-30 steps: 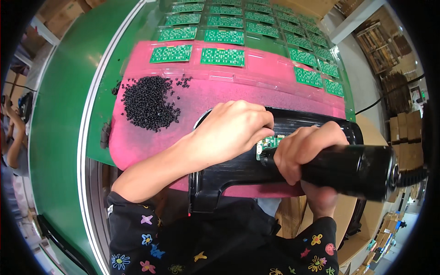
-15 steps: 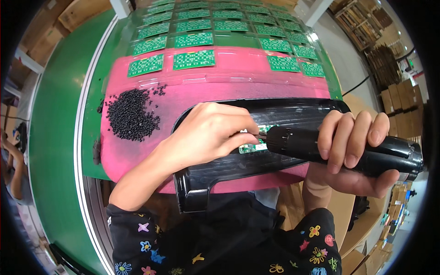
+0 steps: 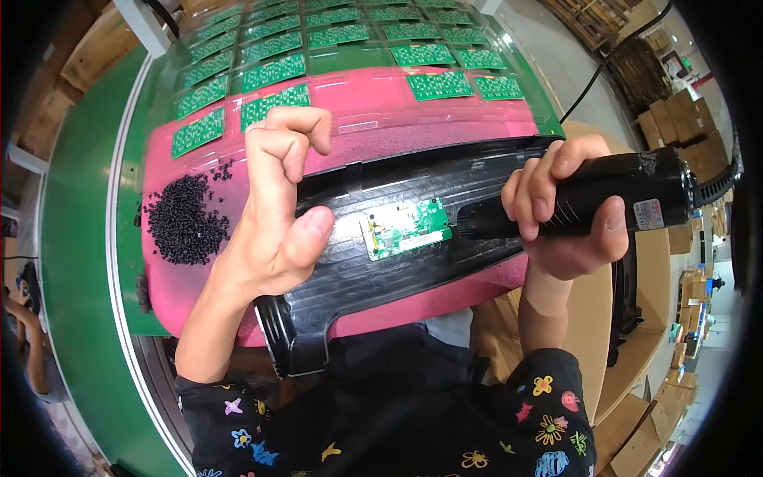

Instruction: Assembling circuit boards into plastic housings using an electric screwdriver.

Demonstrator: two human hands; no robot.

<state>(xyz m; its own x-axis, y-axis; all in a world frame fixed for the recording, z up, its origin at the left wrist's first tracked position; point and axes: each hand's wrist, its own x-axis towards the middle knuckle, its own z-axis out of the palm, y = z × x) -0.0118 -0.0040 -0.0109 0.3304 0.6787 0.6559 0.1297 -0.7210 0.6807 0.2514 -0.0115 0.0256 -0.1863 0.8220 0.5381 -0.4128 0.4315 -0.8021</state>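
Black plastic, long and trough-shaped, the housing (image 3: 350,294) lay partly on a pink, soft-looking mat (image 3: 171,294), its near corner at 7 o'clk overhanging the mat's edge. One small green rectangular circuit board (PCB) (image 3: 409,230) lay flat inside it, approx. mid-length, so placing looked done.

Fastening was prob. part-way: the right hand (RH) (image 3: 560,207), at 3 o'clk of the PCB, was wrapped round a thick black cylindrical power driver (image 3: 656,183), w/ its nose at the PCB's 3 o'clk edge. Bit contact: couldn't tell. No. of fasteners in: couldn't tell either, corners too small & glare on the PCB.

The left hand (LH) (image 3: 278,207), at 9 o'clk, was over the housing's end, fingers bent, thumb well apart from them, nothing visible in its grasp.

Left to do, as far as visible: any unfilled holes on this PCB, then poss. more units. A heap of tiny black screw-like pieces (image 3: 184,222) lay further out at 9 o'clk, & at 12 o'clk a clear plastic compartment tray (image 3: 358,94) held rows of green rectangular PCBs (image 3: 274,103), i.e. plenty of stock.
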